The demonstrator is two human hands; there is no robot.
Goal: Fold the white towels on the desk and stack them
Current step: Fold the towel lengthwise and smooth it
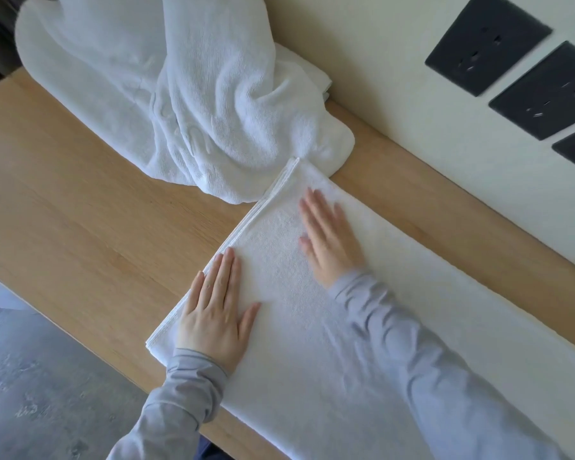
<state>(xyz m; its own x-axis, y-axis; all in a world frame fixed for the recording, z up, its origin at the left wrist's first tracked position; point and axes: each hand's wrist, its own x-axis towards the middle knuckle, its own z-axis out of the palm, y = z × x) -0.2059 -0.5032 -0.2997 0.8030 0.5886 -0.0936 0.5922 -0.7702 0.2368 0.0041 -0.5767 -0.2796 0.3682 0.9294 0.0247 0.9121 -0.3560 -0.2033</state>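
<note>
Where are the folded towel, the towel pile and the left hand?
folded towel [296, 343], head view, on its flat top surface.
towel pile [196, 111], head view, on its crumpled middle.
left hand [213, 313], head view, on the back of the hand.

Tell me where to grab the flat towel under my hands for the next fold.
Likely pinch the two corners of its short hemmed end, coming in from the desk on your left. The towel lies flat and its layers line up along that end, so one pinch catches them all. Your left hand and right hand rest flat beside it.
</note>
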